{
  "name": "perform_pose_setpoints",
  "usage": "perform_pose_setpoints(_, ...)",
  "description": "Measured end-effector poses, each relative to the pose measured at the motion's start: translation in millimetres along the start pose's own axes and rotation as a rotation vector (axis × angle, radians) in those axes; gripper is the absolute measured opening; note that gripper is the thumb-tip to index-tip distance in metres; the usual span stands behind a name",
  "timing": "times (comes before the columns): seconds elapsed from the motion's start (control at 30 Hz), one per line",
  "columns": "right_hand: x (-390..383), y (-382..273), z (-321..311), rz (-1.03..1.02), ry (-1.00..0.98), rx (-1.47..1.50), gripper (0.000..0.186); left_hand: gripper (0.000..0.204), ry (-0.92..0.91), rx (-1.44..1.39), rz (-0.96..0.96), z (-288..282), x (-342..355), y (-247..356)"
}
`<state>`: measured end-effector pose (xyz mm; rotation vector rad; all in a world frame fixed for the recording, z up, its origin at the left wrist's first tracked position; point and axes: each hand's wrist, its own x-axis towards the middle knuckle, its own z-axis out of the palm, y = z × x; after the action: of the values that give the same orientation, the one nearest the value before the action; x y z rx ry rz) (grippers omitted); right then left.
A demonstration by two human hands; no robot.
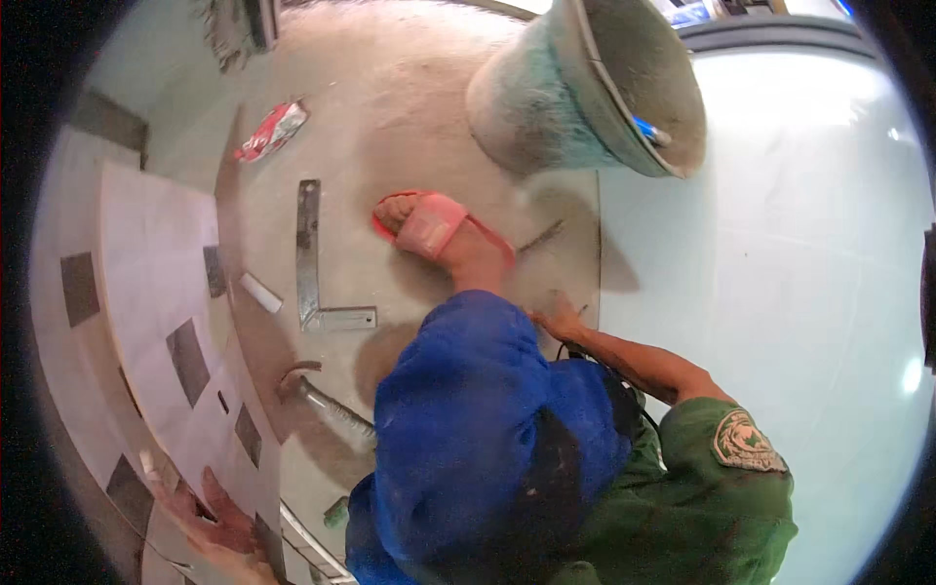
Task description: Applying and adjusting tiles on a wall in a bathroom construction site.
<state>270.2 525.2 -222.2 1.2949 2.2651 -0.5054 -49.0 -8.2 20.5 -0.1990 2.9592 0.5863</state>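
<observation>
My left hand (216, 522) is at the lower left, thumb and fingers apart, against a pale panel (141, 263) patterned with dark squares. A small white bit shows by its fingertips; whether it is held I cannot tell. Down on the floor, beside my foot in a red slipper (432, 226), is my right hand (561, 318). Its fingers are blurred, and a thin dark tip shows beside them. It lies close to the edge of a large glossy white slab (760, 322). Between the hands, my blue trouser leg (468, 419) covers much of the floor.
A metal L-shaped square (308, 244) lies left of my foot. Near it are a short white tube (261, 292) and a hammer-like tool (333, 406). A crumpled red-and-white packet (273, 132) lies farther off. At the top, a dirty bucket (536, 102) contains a blue-and-white object (651, 131).
</observation>
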Motion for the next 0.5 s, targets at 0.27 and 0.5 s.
perform_pose_setpoints(0.27,80,-128,-44,0.411,-0.175,0.757,0.059,0.069,-0.027,-0.071,-0.038,-12,3,8)
perform_pose_setpoints(0.5,68,-207,-58,-0.303,0.153,0.086,0.038,0.066,0.060,-0.131,0.080,-15,3,17)
